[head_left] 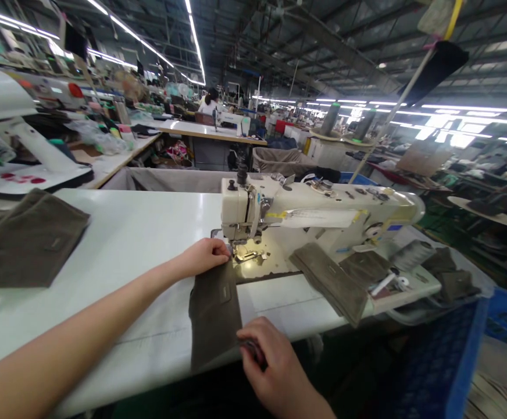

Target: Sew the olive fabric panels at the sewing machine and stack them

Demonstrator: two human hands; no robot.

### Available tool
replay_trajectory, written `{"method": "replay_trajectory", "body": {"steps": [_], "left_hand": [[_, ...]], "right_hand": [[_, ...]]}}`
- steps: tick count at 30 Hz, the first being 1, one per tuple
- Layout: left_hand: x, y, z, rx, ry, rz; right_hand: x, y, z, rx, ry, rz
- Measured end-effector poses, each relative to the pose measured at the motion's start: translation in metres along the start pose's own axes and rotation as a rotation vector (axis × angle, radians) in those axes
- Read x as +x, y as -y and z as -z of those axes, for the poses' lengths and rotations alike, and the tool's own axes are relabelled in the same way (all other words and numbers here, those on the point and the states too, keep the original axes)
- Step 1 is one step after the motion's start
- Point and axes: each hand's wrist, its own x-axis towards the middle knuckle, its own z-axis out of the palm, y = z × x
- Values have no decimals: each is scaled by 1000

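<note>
A brown fabric piece [214, 314] with a small tab lies on the white sewing table and hangs toward its front edge. My left hand [207, 256] is closed on the fabric's far end, fingertips pinched beside the needle area of the sewing machine [318, 215]. At the table's front edge, my right hand [275, 361] is curled around a small dark object, mostly hidden in the fingers. That hand is next to the fabric's right edge; whether it touches the cloth I cannot tell.
Folded brown fabric pieces [31, 238] lie on the left, and more brown pieces [332, 276] rest right of the needle. A grey thread cone [413, 255] lies near the machine's right end. A blue plastic crate [467, 349] stands at the lower right. A person [210, 105] sits farther back.
</note>
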Motion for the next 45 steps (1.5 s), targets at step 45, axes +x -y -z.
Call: {"method": "replay_trajectory", "body": {"steps": [45], "left_hand": [[15,-4,-8,287,-106,27]], "right_hand": [[14,-3,12,-352,311,-15]]}}
